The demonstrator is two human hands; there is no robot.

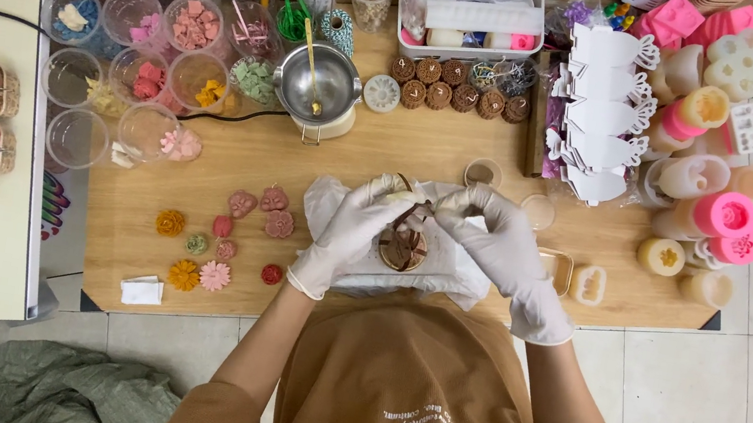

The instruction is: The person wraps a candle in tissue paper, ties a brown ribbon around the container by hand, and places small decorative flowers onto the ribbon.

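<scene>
Gloved left hand (349, 227) and right hand (501, 245) pinch brown round candle (404, 244) between fingertips, held between both hands above white cloth (447, 270) on wooden table (233, 170).

This is a small craft workshop, apparently for moulded wax or soap pieces: a low wooden table (233, 170) on a tiled floor is crowded with a metal melting pot (319, 86), clear cups of coloured shapes (193, 25), pink and white silicone moulds (720, 215), and finished flower pieces (215, 276).
</scene>
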